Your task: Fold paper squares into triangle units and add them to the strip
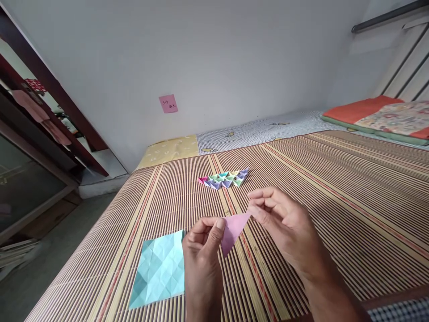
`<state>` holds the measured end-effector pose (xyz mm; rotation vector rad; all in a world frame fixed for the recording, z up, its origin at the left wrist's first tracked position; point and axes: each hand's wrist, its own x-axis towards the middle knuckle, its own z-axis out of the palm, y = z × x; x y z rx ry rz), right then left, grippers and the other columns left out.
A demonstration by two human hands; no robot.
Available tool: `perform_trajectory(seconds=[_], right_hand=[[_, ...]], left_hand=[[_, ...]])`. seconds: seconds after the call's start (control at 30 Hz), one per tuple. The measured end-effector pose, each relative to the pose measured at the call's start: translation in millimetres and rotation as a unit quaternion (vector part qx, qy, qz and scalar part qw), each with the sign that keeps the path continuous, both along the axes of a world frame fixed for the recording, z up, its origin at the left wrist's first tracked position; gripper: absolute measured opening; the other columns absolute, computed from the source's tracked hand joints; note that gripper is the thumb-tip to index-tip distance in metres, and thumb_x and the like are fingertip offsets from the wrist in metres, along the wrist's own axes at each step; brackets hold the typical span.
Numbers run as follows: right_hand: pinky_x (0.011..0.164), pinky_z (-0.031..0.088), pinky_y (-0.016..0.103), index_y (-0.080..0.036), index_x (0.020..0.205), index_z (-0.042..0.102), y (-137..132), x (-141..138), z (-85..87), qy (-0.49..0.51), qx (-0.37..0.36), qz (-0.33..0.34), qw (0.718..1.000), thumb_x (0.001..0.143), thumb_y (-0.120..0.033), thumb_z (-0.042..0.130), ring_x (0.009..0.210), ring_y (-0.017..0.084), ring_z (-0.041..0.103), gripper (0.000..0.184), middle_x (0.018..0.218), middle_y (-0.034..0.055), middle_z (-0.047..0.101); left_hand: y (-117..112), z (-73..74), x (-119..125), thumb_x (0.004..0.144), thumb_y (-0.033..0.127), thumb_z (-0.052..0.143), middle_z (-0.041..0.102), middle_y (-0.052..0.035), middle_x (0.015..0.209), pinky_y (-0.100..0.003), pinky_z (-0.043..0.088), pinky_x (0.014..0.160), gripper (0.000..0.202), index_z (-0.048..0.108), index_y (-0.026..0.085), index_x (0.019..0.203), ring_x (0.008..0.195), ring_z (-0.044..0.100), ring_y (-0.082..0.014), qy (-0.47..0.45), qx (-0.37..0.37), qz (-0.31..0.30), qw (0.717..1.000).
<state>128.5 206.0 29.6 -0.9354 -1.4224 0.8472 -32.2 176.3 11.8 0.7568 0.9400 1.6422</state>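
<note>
Between my hands, above the bamboo mat, is a pink paper [233, 230] folded into a triangle. My left hand [205, 243] pinches its left corner between thumb and forefinger. At the upper right corner, the thumb and fingertips of my right hand [284, 221] close on the paper's tip. A creased light-blue paper sheet [161, 270] lies on the mat to the left of my left hand. Farther off, several small folded paper pieces [223, 180] in pink, purple, green, yellow and blue sit together in rows on the mat.
A striped bamboo mat [161, 197] covers the bed. Along the wall, patterned cloth [254, 129] shows past its far edge. A folded orange and floral quilt [382, 116] lies at the far right. A pink note [168, 103] is on the wall; a doorway stands left.
</note>
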Motion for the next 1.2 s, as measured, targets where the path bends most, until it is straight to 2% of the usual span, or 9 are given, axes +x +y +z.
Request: perform_trajectory(seconds=[0.07,0.23,0.4,0.5,0.6,0.8,0.9,1.0,1.2], right_hand=[[0.073,0.054,0.027,-0.022,0.111,0.066,1.1,0.1,-0.1,0.006,-0.009,-0.009,1.000,0.099,-0.038,0.062,0.083,0.017,0.068,0.020,0.089,0.0019,0.071],[0.062,0.046,0.027,-0.019,0.087,0.066,0.0,-9.3,-0.5,-0.049,-0.065,0.136,0.987,0.099,-0.043,0.061,0.070,0.015,0.058,0.027,0.076,0.0007,0.063],[0.049,0.030,0.026,-0.021,0.067,0.048,-1.4,-13.9,-2.3,-0.053,-0.075,0.080,0.993,0.101,-0.042,0.057,0.056,0.011,0.038,0.041,0.062,-0.0046,0.042],[0.046,0.025,0.026,-0.022,0.064,0.038,-1.3,-13.0,-1.1,-0.065,-0.070,0.039,0.995,0.102,-0.045,0.052,0.052,0.010,0.032,0.047,0.058,-0.0060,0.034],[0.046,0.026,0.026,-0.022,0.065,0.043,-0.9,-14.1,-0.1,-0.056,-0.077,0.051,0.994,0.101,-0.044,0.055,0.051,0.010,0.034,0.044,0.058,-0.0059,0.037],[0.051,0.029,0.026,-0.020,0.062,0.049,-0.6,-18.1,-1.6,-0.088,-0.087,0.161,0.979,0.099,-0.035,0.059,0.055,0.010,0.038,0.041,0.059,-0.0049,0.043],[0.058,0.039,0.026,-0.018,0.068,0.058,0.4,-19.0,-2.9,-0.054,-0.101,0.209,0.971,0.098,-0.036,0.061,0.060,0.011,0.049,0.036,0.064,-0.0022,0.056],[0.064,0.046,0.026,-0.018,0.072,0.062,1.7,-20.1,-4.8,-0.012,-0.121,0.253,0.960,0.096,-0.039,0.065,0.066,0.013,0.056,0.032,0.069,-0.0002,0.061],[0.061,0.043,0.026,-0.018,0.076,0.061,0.9,-24.3,-8.3,-0.037,-0.129,0.244,0.960,0.094,-0.036,0.068,0.067,0.013,0.054,0.027,0.072,-0.0001,0.061]], left_hand=[[0.9,-2.5,0.0,0.075,0.033,0.088,0.067,-0.0003,0.067,-0.019,0.049,0.060,0.021,0.075,0.016,0.075,0.062,0.058,-0.0104,0.004,0.000,0.027,1.000],[2.9,-2.9,0.6,0.074,0.034,0.088,0.068,-0.0004,0.068,-0.022,0.051,0.066,0.021,0.076,0.017,0.075,0.065,0.060,-0.0123,0.000,0.004,0.032,0.999],[2.4,2.0,-0.6,0.076,0.031,0.087,0.068,-0.0017,0.067,-0.023,0.049,0.068,0.021,0.074,0.015,0.069,0.065,0.059,-0.0120,0.025,-0.004,-0.078,0.997],[0.5,2.7,-1.3,0.079,0.027,0.084,0.068,-0.0015,0.068,-0.022,0.048,0.071,0.018,0.074,0.014,0.071,0.067,0.060,-0.0116,0.046,-0.002,-0.104,0.993],[-0.2,2.6,-0.6,0.081,0.026,0.083,0.068,-0.0016,0.069,-0.024,0.049,0.074,0.017,0.074,0.015,0.071,0.070,0.061,-0.0130,0.048,0.003,-0.074,0.996],[3.9,2.6,-0.4,0.076,0.026,0.086,0.063,-0.0005,0.066,-0.024,0.050,0.071,0.022,0.070,0.015,0.066,0.068,0.057,-0.0126,0.001,0.018,0.008,1.000],[6.0,1.0,-3.2,0.074,0.026,0.088,0.058,0.0017,0.064,-0.020,0.048,0.064,0.022,0.071,0.014,0.067,0.063,0.052,-0.0094,-0.048,0.008,0.014,0.999],[7.3,-1.1,-6.8,0.072,0.026,0.090,0.062,0.0004,0.069,-0.018,0.049,0.062,0.020,0.075,0.014,0.073,0.065,0.055,-0.0089,-0.082,-0.006,0.017,0.996],[7.5,-0.5,-8.9,0.066,0.023,0.094,0.058,0.0029,0.062,-0.014,0.048,0.054,0.024,0.073,0.012,0.069,0.055,0.051,-0.0051,-0.118,-0.003,0.027,0.993]])
